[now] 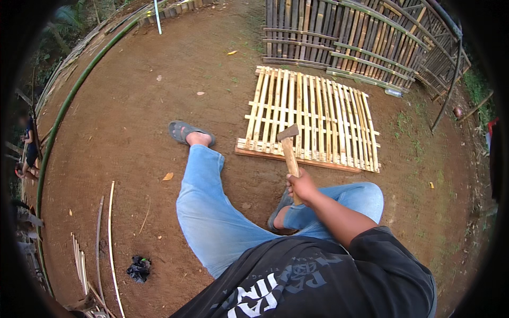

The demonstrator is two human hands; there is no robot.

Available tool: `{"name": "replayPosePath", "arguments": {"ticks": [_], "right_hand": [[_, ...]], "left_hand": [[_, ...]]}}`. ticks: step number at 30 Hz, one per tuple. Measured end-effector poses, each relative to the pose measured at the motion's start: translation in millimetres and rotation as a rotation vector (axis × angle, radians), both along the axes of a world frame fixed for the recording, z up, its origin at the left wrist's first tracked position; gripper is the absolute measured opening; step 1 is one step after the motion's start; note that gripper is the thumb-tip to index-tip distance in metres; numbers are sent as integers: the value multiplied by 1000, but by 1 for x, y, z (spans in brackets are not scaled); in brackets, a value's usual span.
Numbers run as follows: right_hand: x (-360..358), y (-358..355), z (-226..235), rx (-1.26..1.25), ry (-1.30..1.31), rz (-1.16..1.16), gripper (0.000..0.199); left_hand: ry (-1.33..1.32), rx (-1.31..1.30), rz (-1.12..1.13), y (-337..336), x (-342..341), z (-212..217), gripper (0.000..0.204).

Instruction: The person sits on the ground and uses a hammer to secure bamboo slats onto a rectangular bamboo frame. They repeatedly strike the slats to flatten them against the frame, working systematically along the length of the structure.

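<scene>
My right hand point(301, 185) is closed round the pale wooden handle of a hammer point(291, 157). The brownish head of the hammer points away from me, over the near edge of a bamboo slat panel point(313, 108). Whether the head touches the slats I cannot tell. The panel lies flat on the ground, its upright slats crossed by several horizontal strips. Under its near edge runs a reddish wooden beam point(297, 159). My left hand cannot be made out; the lower left rim is dark.
Darker bamboo panels point(344, 40) stand beyond the slat panel. Thin bamboo strips point(111, 238) and a crumpled black plastic bag point(139, 268) lie on the left. A long green pole point(69, 103) curves along the far left, with another person point(29, 140) beyond it. My legs spread on bare soil.
</scene>
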State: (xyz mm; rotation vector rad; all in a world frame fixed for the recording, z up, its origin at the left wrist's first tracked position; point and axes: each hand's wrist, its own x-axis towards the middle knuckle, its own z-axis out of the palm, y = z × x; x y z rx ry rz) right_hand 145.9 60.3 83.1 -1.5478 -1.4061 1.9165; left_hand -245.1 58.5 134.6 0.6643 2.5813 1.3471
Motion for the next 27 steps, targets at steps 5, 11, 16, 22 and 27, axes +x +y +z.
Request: {"name": "replayPosePath", "arguments": {"ticks": [5, 11, 16, 22, 27], "right_hand": [[-14, -5, 1, -2, 23, 54, 22], [-5, 1, 15, -6, 3, 43, 17], [-24, -5, 12, 12, 6, 60, 18], [-8, -2, 0, 35, -46, 65, 21], [0, -9, -2, 28, -64, 90, 23]], "left_hand": [[3, 1, 15, -17, -10, 4, 32], [3, 1, -40, -5, 7, 5, 34], [-2, -17, -6, -17, -13, 2, 36], [-24, -24, -18, -3, 6, -2, 38], [-22, -28, -25, -3, 5, -4, 39]]}}
